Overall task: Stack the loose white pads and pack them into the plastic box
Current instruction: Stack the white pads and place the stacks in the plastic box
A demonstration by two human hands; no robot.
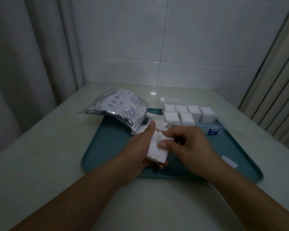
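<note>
No legible text on bag (pixel 122 107)

six pad stacks (pixel 187 114) in box, one foil bag (pixel 117 109), one tray (pixel 107 147), two hands.

Pale glossy desk (pixel 57 147) against tiled wall. Directly on it: teal tray (pixel 110 147); foil pouch (pixel 117 107), overlapping tray's far-left corner.
</note>
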